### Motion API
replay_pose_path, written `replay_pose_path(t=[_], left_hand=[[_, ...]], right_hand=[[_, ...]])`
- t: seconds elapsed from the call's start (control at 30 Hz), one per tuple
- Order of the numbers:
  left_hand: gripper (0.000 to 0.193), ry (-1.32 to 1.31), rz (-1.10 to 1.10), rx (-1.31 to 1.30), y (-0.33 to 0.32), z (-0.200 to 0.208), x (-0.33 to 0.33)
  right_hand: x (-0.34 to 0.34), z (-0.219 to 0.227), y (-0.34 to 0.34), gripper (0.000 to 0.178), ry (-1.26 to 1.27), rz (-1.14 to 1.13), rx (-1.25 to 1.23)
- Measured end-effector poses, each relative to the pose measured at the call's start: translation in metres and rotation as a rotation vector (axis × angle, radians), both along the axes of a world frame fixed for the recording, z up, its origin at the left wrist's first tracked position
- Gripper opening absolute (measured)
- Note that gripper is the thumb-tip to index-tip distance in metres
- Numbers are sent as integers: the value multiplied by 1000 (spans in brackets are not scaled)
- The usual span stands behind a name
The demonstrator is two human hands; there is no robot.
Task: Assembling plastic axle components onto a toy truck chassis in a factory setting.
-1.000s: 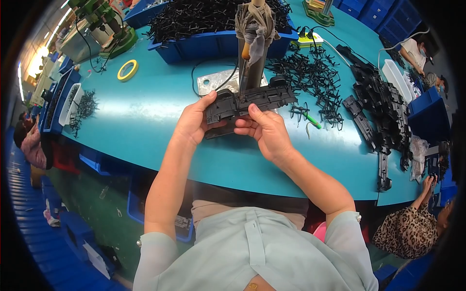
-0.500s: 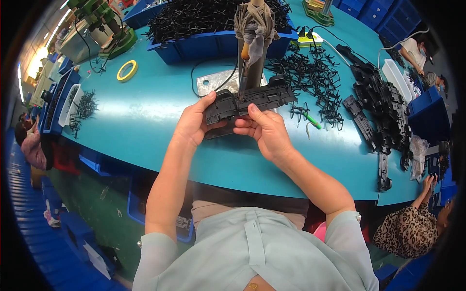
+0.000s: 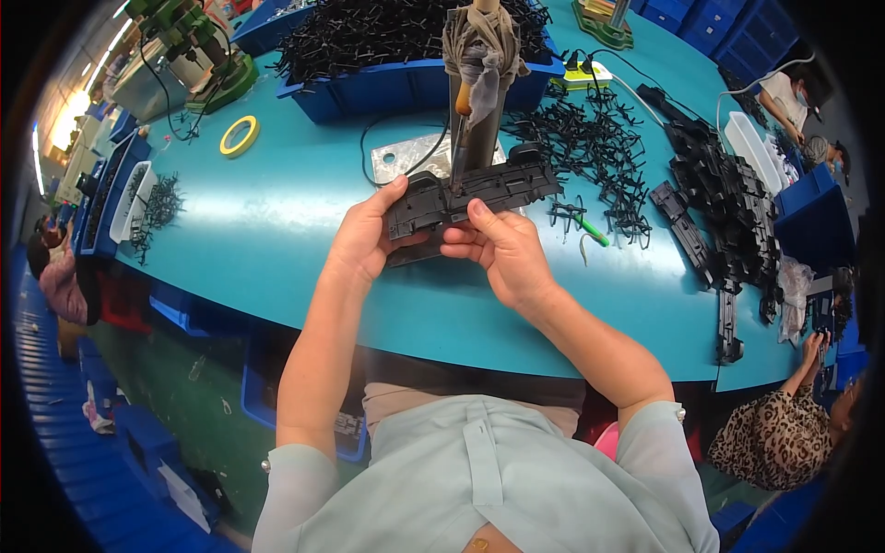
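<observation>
Between my hands I hold a long black molded plastic part [image 3: 498, 192], tilted up toward the right. My left hand [image 3: 366, 229] grips its left end, thumb on top. My right hand [image 3: 502, 251] pinches its near edge around the middle, with the thumb on top and fingers curled below. A soldering iron [image 3: 461, 129] with an orange-brown handle hangs point down from a metal post wrapped in grey cloth [image 3: 472, 57]. Its tip meets the part, or comes very close, between my hands. Part of a dark plate or base [image 3: 415, 251] shows below the part.
Behind the post stands a blue bin [image 3: 350, 101] heaped with thin black pieces. More such pieces [image 3: 599, 157] lie at right, beside a green-handled tool [image 3: 592, 230] and stacked black parts [image 3: 724, 203]. Yellow tape [image 3: 240, 135] lies at left. Other people work at both sides.
The view has shifted very slightly. My hands and the black part keep nearly the same position under the iron.
</observation>
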State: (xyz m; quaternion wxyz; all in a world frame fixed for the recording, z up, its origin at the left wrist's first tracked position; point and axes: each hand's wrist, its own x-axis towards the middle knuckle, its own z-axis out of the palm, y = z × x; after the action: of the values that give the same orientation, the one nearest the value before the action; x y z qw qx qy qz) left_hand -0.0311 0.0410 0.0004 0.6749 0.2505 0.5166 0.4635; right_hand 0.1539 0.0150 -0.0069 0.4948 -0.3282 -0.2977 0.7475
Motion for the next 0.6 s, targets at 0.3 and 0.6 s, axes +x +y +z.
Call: replay_pose_path(t=[0.3, 0.6], left_hand=[[36, -11, -8, 8, 0, -1, 0], [37, -29, -13, 8, 1, -5, -2]], right_hand=[[1, 1, 0, 30, -12, 13, -6], [2, -1, 1, 31, 9, 6, -18]])
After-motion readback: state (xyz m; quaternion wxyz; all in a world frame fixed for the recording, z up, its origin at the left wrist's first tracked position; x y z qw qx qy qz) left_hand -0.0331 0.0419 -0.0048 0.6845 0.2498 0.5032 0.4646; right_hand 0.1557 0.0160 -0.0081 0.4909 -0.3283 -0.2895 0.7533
